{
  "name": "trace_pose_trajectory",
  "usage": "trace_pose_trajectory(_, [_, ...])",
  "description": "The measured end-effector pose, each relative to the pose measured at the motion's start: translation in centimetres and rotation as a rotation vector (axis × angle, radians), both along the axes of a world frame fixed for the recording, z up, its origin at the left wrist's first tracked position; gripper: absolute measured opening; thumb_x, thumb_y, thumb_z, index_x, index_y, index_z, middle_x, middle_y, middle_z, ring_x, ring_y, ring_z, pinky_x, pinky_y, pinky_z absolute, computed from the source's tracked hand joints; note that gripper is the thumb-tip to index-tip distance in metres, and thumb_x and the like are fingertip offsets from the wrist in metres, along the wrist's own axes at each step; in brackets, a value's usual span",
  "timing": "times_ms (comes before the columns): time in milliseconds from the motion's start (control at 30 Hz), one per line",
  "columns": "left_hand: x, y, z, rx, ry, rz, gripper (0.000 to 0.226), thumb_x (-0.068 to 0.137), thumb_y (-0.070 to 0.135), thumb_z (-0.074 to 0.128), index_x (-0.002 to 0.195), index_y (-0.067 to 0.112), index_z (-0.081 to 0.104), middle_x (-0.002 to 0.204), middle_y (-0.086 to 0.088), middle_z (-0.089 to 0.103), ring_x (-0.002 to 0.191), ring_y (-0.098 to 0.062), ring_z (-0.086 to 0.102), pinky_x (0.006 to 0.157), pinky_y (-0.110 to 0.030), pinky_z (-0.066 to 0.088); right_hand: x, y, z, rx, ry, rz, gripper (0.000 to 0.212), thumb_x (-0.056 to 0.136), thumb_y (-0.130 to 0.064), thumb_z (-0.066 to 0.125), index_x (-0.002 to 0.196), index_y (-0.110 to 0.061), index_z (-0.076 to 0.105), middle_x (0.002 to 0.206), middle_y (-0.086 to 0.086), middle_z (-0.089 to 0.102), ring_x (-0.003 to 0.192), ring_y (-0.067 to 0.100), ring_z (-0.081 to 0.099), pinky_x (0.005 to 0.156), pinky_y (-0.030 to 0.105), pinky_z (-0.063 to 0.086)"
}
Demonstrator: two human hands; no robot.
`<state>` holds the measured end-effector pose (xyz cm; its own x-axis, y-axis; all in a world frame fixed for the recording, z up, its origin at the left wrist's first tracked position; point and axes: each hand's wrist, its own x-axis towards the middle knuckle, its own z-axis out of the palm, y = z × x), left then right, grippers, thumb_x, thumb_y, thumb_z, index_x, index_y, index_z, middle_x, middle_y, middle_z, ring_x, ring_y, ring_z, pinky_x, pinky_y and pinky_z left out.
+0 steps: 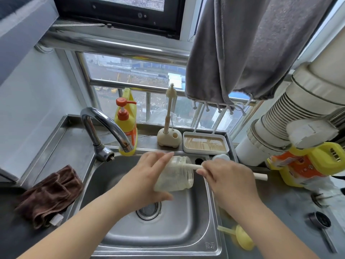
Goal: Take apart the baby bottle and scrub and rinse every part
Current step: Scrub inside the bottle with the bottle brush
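Clear plastic makes up the bottle, and the left hand holds it from the closed end, thumb under and fingers curved over the top. It lies on its side above the sink, with the open mouth pointing right. The right hand is just beside that mouth and pinches the pale, stick-like handle of the brush. The brush goes left into the bottle, and its far end pokes out to the right past the hand. So the brush and the bottle lie along one line, left to right, and I think the next scrub should slide along that line.

The bottle looks smooth, round and a bit cloudy inside. The sink is shiny metal. Near, on the right rim, lies a yellow part with a straw, likely waiting its turn. Far back stands a soap bottle, and a brown cloth lies crumpled on the left.
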<state>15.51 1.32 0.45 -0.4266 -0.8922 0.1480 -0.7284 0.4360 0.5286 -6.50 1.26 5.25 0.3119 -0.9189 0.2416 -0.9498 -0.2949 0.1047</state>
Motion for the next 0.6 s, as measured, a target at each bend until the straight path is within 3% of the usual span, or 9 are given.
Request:
trace_pose_trajectory(67, [-0.2, 0.6, 0.0, 0.089, 0.049, -0.033, 0.088, 0.073, 0.071, 0.041, 0.148, 0.034, 0.016, 0.142, 0.005, 0.028, 0.135, -0.008, 0.018, 0.114, -0.024, 0.02, -0.4, 0.1, -0.7, -0.077, -0.014, 0.044, 0.034, 0.082, -0.044, 0.042, 0.06, -0.023, 0.058, 0.054, -0.004, 0.052, 0.044, 0.02, 0.052, 0.041, 0.024, 0.026])
trace_pose_trajectory(133, [0.3, 0.4, 0.5, 0.131, 0.055, -0.034, 0.089, 0.067, 0.079, 0.042, 0.144, 0.043, 0.015, 0.131, 0.015, 0.028, 0.128, -0.002, 0.021, 0.112, -0.025, 0.025, -0.5, 0.4, -1.2, -0.131, -0.031, 0.107, 0.037, 0.084, -0.045, 0.041, 0.061, -0.023, 0.059, 0.055, -0.004, 0.051, 0.044, 0.021, 0.051, 0.041, 0.025, 0.029])
trace_pose_trajectory(233, [0.8, -0.9, 1.5, 0.132, -0.125, -0.02, 0.109, 0.049, 0.079, 0.057, 0.145, 0.039, 0.024, 0.117, 0.015, 0.025, 0.117, -0.006, 0.022, 0.107, -0.024, 0.027, -0.4, 1.0, -1.2, -0.189, -0.046, 0.179, 0.043, 0.09, -0.047, 0.037, 0.065, -0.022, 0.061, 0.056, -0.004, 0.051, 0.046, 0.02, 0.049, 0.041, 0.028, 0.032])
trace_pose_trajectory(300, [0.4, -1.3, 1.8, 0.173, -0.156, -0.006, 0.104, 0.05, 0.068, 0.072, 0.141, 0.037, 0.031, 0.12, 0.011, 0.026, 0.119, -0.008, 0.022, 0.107, -0.024, 0.029, -0.1, 1.3, -0.9, -0.201, -0.054, 0.203, 0.042, 0.091, -0.046, 0.037, 0.066, -0.022, 0.061, 0.056, -0.004, 0.05, 0.046, 0.02, 0.049, 0.041, 0.028, 0.032])
trace_pose_trajectory(467, [-0.5, -0.7, 1.1, 0.221, -0.196, -0.064, 0.099, 0.056, 0.056, 0.077, 0.14, 0.037, 0.029, 0.127, 0.015, 0.045, 0.118, -0.009, 0.042, 0.1, -0.026, 0.039, -0.5, 0.9, -0.8, -0.028, -0.009, 0.101, 0.031, 0.085, -0.049, 0.05, 0.065, -0.027, 0.059, 0.056, -0.006, 0.051, 0.049, 0.017, 0.053, 0.043, 0.025, 0.028])
trace_pose_trajectory(600, [0.4, -0.6, 1.9, 0.194, -0.136, -0.004, 0.1, 0.058, 0.051, 0.08, 0.143, 0.036, 0.03, 0.132, 0.016, 0.044, 0.122, -0.007, 0.04, 0.104, -0.023, 0.035, -2.4, 0.9, 0.6, 0.216, -0.096, -0.039, 0.039, 0.093, -0.059, 0.032, 0.087, -0.027, 0.052, 0.082, -0.009, 0.055, 0.083, 0.013, 0.056, 0.059, 0.029, 0.032])
